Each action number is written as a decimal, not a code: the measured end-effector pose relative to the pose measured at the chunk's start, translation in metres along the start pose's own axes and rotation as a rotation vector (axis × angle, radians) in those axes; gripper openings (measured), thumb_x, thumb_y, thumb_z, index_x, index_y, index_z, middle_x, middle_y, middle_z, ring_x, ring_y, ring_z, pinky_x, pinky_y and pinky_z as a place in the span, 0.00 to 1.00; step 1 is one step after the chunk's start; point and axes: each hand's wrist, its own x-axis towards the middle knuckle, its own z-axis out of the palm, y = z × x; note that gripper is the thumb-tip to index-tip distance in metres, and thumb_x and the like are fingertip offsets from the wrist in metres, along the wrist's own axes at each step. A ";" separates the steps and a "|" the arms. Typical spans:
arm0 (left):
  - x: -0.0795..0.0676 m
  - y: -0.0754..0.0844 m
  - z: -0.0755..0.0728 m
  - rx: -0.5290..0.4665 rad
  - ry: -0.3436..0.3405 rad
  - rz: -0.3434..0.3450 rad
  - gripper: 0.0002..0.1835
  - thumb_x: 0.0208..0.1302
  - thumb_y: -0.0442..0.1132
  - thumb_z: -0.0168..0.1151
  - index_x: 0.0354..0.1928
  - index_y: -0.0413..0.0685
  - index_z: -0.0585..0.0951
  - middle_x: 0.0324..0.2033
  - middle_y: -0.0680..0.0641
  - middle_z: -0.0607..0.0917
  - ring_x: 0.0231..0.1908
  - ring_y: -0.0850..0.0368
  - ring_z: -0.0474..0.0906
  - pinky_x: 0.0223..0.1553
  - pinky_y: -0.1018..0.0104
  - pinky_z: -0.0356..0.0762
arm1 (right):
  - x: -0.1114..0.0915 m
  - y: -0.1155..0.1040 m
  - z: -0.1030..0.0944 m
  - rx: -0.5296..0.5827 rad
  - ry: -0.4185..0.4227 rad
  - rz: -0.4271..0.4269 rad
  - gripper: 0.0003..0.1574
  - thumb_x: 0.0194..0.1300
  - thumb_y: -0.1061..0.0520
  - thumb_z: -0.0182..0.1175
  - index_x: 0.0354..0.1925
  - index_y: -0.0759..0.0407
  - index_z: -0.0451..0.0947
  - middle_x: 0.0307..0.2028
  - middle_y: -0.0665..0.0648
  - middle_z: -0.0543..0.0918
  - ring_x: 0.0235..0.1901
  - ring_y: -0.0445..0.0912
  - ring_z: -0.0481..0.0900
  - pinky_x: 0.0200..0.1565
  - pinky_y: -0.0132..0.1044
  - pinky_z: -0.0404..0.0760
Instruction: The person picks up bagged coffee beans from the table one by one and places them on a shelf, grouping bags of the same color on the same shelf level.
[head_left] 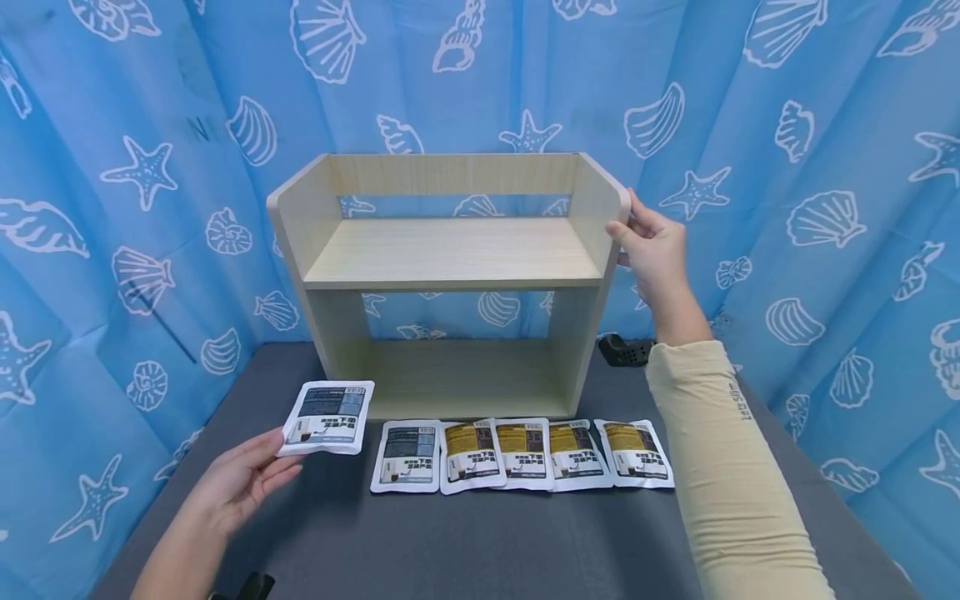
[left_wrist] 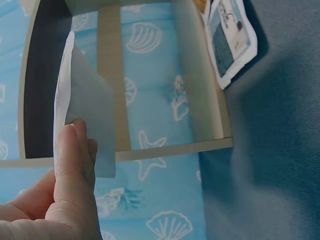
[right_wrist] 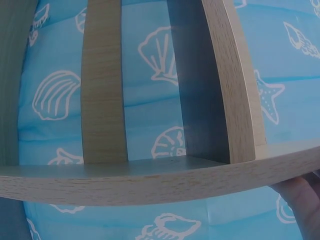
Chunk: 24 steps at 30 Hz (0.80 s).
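At the left, my left hand [head_left: 243, 479] pinches a flat white pouch [head_left: 327, 417] with a dark blue label by its lower left edge, held above the table. The left wrist view shows this pouch [left_wrist: 85, 105] edge-on, thumb on one face and fingers on the other. My right hand [head_left: 656, 250] grips the upper front edge of the right side panel of a pale wooden two-tier shelf [head_left: 450, 254]. In the right wrist view, only part of that hand [right_wrist: 302, 200] shows beside the panel.
In front of the shelf lies a row of pouches: one blue-labelled pouch [head_left: 407, 457] at the left, then several yellow-labelled pouches [head_left: 523, 454]. A black object [head_left: 626, 350] sits right of the shelf on the dark table [head_left: 480, 550]. Behind hangs a blue shell-patterned curtain [head_left: 480, 75].
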 end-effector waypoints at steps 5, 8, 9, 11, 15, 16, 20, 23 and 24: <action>-0.003 0.005 0.003 -0.009 -0.011 0.005 0.18 0.74 0.38 0.51 0.62 0.47 0.63 0.35 0.47 0.87 0.39 0.55 0.86 0.48 0.59 0.78 | 0.000 -0.001 0.000 -0.005 0.003 -0.003 0.33 0.67 0.58 0.62 0.68 0.45 0.67 0.66 0.55 0.70 0.64 0.50 0.70 0.55 0.51 0.73; -0.005 0.006 0.004 -0.007 -0.019 0.008 0.18 0.74 0.38 0.52 0.61 0.48 0.64 0.36 0.47 0.87 0.40 0.55 0.86 0.49 0.59 0.78 | -0.001 -0.001 0.001 -0.016 0.007 0.004 0.33 0.67 0.58 0.62 0.68 0.45 0.67 0.66 0.55 0.70 0.64 0.50 0.70 0.56 0.52 0.73; -0.006 0.007 0.004 -0.007 -0.021 0.009 0.17 0.73 0.38 0.52 0.61 0.48 0.64 0.36 0.47 0.87 0.40 0.55 0.86 0.49 0.59 0.78 | -0.001 -0.001 0.001 -0.017 0.010 0.009 0.33 0.67 0.58 0.62 0.68 0.45 0.67 0.66 0.54 0.70 0.64 0.49 0.70 0.56 0.52 0.73; -0.007 0.008 0.006 -0.009 -0.026 0.015 0.16 0.73 0.38 0.53 0.59 0.48 0.65 0.36 0.47 0.87 0.40 0.55 0.86 0.49 0.59 0.78 | -0.001 -0.001 0.001 -0.017 0.012 0.014 0.33 0.66 0.58 0.62 0.68 0.44 0.67 0.66 0.54 0.70 0.64 0.49 0.70 0.56 0.52 0.72; -0.009 0.011 0.008 -0.017 -0.037 0.025 0.15 0.72 0.38 0.55 0.57 0.48 0.67 0.37 0.47 0.87 0.40 0.54 0.86 0.48 0.59 0.78 | 0.000 -0.001 0.000 0.003 0.014 0.017 0.34 0.66 0.58 0.62 0.68 0.45 0.67 0.66 0.55 0.70 0.64 0.50 0.69 0.57 0.53 0.71; -0.010 0.011 0.009 -0.023 -0.041 0.026 0.13 0.72 0.38 0.55 0.55 0.48 0.70 0.37 0.47 0.87 0.40 0.54 0.86 0.48 0.58 0.79 | 0.000 0.000 0.000 0.007 0.013 0.016 0.34 0.66 0.58 0.62 0.68 0.46 0.67 0.66 0.55 0.70 0.64 0.50 0.69 0.57 0.53 0.71; -0.012 0.014 0.010 -0.039 -0.047 0.032 0.05 0.72 0.37 0.55 0.41 0.51 0.80 0.36 0.47 0.87 0.40 0.54 0.86 0.46 0.58 0.79 | 0.000 0.000 0.000 0.009 0.012 0.011 0.33 0.66 0.58 0.62 0.68 0.46 0.67 0.66 0.55 0.70 0.64 0.50 0.70 0.57 0.53 0.72; -0.015 0.016 0.011 -0.034 -0.043 0.038 0.10 0.72 0.37 0.54 0.34 0.54 0.83 0.36 0.47 0.87 0.40 0.53 0.86 0.46 0.59 0.80 | 0.000 0.000 0.000 -0.003 0.013 0.011 0.33 0.66 0.58 0.62 0.68 0.46 0.67 0.66 0.54 0.70 0.64 0.50 0.70 0.56 0.52 0.73; -0.015 0.016 0.012 -0.036 -0.041 0.036 0.10 0.72 0.37 0.55 0.34 0.55 0.83 0.36 0.47 0.87 0.40 0.53 0.86 0.46 0.58 0.80 | 0.000 0.000 0.000 -0.006 0.013 0.011 0.33 0.66 0.58 0.62 0.67 0.46 0.67 0.66 0.54 0.70 0.64 0.50 0.70 0.56 0.52 0.73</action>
